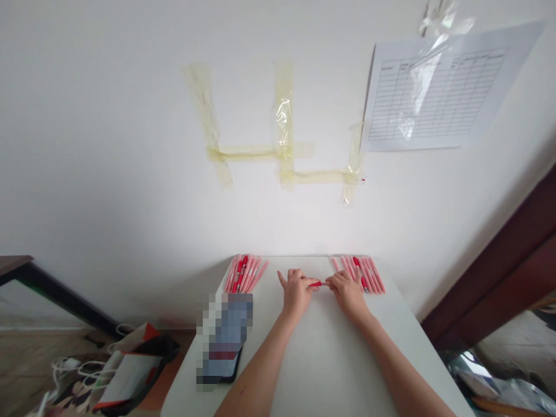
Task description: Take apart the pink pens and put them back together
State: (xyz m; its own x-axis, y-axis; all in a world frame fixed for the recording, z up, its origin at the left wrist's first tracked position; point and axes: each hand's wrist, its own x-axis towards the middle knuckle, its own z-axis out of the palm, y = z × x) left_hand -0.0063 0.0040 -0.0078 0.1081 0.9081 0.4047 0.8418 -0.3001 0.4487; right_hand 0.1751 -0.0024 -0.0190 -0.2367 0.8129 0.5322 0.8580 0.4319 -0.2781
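Note:
Between my two hands, over the white table [324, 359], lies a small red pen [316, 284], held level. My left hand [296, 292] is closed in a pinch on its red part. From the other side, my right hand [350, 291] pinches the thin end; the fingertips hide that tip. Left of my hands rests a bunch of pink and red pens [247, 275] at the table's back edge. A second bunch of pink and red pens [374, 274] lies just beyond my right hand, which partly covers it.
A phone [226, 341], blurred out, lies on the table's left side. The wall behind bears yellowed tape [284, 124] and a printed sheet [425, 98]. Bags and white cables [93, 370] sit on the floor at left. Dark red wood [499, 266] stands at right.

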